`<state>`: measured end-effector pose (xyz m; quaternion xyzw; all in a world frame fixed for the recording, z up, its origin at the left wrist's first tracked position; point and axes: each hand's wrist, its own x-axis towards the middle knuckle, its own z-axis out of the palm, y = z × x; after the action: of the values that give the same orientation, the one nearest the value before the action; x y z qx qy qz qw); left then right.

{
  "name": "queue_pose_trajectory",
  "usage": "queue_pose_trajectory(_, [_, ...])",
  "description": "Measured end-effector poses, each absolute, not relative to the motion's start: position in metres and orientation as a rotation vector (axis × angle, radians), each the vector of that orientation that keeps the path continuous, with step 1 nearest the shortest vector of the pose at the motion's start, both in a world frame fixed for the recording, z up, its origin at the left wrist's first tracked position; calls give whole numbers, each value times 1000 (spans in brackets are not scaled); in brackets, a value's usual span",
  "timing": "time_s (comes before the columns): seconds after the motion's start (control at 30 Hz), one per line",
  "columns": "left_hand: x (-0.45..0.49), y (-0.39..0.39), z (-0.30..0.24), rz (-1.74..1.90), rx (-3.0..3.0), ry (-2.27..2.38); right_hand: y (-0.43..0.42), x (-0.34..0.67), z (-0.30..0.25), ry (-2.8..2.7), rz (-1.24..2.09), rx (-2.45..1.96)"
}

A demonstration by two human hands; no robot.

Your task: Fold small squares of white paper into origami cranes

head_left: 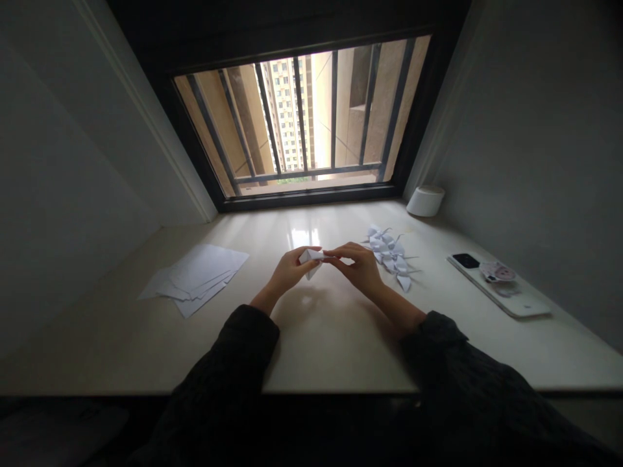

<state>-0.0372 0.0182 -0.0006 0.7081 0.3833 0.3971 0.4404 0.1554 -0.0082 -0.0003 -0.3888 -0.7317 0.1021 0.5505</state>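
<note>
A small folded piece of white paper (309, 257) is held between my two hands, above the middle of the pale sill. My left hand (288, 268) pinches it from the left, with the thumb along its near side. From the right, the thumb and forefinger of my right hand (359, 264) close on its pointed end. One corner of the paper hangs downward below my left fingers. Just right of my right hand lies a cluster of several folded white paper cranes (389, 250), partly overlapping one another.
Loose white paper sheets (207, 275) lie fanned out at the left. A phone (511, 292) rests face down at the right. A white cylindrical object (425, 200) stands in the back right corner. Behind the sill is a barred window (311, 204) with a dark frame.
</note>
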Motion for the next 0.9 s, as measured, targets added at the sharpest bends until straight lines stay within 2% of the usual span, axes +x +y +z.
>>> queue_pose_trajectory(0.5, [-32, 12, -6, 1115, 1809, 1158, -6, 157, -4, -1831, -37, -984])
queue_pose_trajectory(0.77, [-31, 14, -3, 1110, 1494, 955, -10, 153, 3, -1762, 91, -915])
queue_pose_trajectory(0.9, [-31, 12, 1, 1086, 1353, 871, -8, 154, 4, -1694, 330, -896])
